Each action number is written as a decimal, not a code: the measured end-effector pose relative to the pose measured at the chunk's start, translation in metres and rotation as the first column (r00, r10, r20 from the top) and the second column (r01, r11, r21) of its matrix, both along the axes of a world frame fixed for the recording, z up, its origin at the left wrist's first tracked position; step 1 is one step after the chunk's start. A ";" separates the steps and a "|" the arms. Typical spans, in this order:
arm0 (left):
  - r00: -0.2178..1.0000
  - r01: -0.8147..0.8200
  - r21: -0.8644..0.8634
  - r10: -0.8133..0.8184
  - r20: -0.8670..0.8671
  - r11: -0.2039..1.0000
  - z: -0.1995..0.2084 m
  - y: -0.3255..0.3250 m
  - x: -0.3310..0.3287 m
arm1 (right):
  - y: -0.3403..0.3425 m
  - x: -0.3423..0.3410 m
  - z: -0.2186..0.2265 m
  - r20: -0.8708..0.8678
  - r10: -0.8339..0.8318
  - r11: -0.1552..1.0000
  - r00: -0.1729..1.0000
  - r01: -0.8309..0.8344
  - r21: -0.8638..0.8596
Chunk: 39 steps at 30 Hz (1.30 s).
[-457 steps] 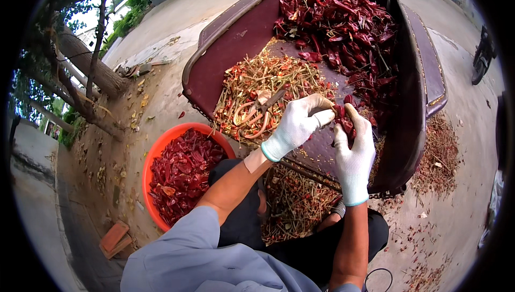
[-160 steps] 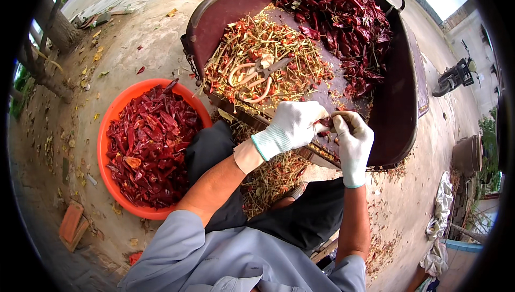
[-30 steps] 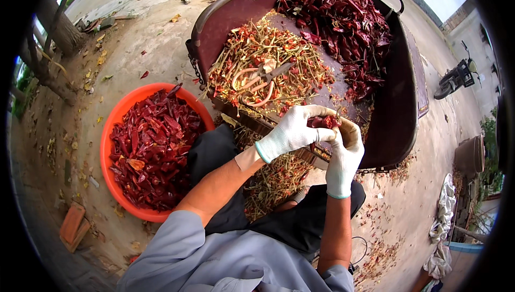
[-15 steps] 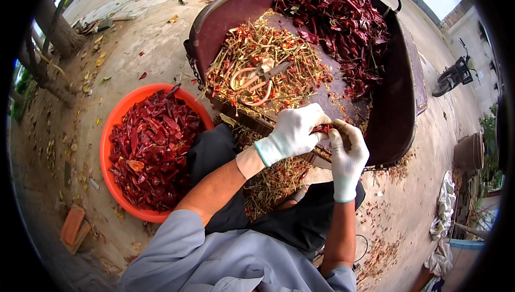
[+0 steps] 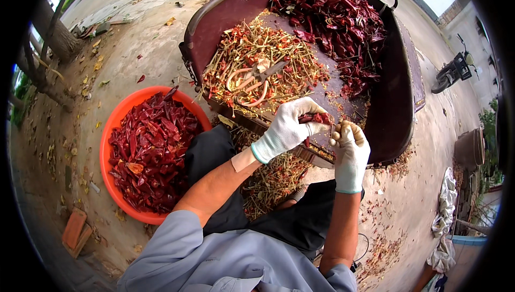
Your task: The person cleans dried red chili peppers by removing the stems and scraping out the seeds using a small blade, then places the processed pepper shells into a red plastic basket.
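Observation:
My left hand [image 5: 283, 133], in a white knit glove, is closed around a dried red chili pepper [image 5: 315, 118] over the near edge of the cart bed. Close beside it on the right is my right hand [image 5: 351, 152], also gloved, its fingertips pinched together near the pepper's end; whatever they hold is too small to make out. Beyond my left hand, shears with pale pinkish handles [image 5: 257, 81] lie on a heap of chili stems [image 5: 236, 50]. Deep red dried chilies [image 5: 343, 23] are piled on the bed's far right side.
An orange basin [image 5: 105, 155] of dried chilies stands left of my knee. The maroon cart bed [image 5: 394, 125] has raised walls. Stems [image 5: 276, 182] litter the ground between my legs. Bricks [image 5: 75, 230] lie at lower left, and a motorbike [image 5: 453, 72] is parked far right.
My hands have drawn slightly apart. More of the red pepper now shows in my left hand, while my right fingertips have come away from it.

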<state>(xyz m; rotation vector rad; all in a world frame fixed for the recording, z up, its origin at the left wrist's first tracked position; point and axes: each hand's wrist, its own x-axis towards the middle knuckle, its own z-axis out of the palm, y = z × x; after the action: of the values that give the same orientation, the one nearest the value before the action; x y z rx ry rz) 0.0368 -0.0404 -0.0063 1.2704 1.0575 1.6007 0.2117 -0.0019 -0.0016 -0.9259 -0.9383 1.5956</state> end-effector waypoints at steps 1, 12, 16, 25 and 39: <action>1.000 -0.014 0.006 0.014 -0.019 1.000 0.001 0.001 -0.001 | 0.002 0.004 0.001 0.117 -0.005 1.000 0.993 0.006 -0.004; 0.998 -0.012 -0.054 0.015 0.061 0.998 -0.008 0.012 -0.012 | 0.064 0.039 -0.043 0.839 -0.485 0.805 0.247 -0.250 0.539; 0.981 0.099 -0.258 -0.052 0.186 0.961 0.009 0.003 -0.012 | 0.064 0.025 -0.041 0.907 -0.400 0.879 -0.132 -0.337 0.339; 0.999 0.029 -0.249 -0.037 -0.028 0.968 0.010 0.003 -0.007 | 0.067 0.035 -0.056 0.843 -0.374 0.870 0.386 -0.170 0.463; 0.975 0.085 -0.068 -0.097 -0.198 0.994 0.005 -0.031 0.014 | -0.039 -0.002 0.011 0.604 -0.152 0.887 0.783 -0.162 0.433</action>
<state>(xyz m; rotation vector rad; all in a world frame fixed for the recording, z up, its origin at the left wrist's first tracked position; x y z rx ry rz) 0.0507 -0.0714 -0.0018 1.4426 1.1438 1.3840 0.2093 -0.0409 0.0097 -1.1177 -1.7063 0.9678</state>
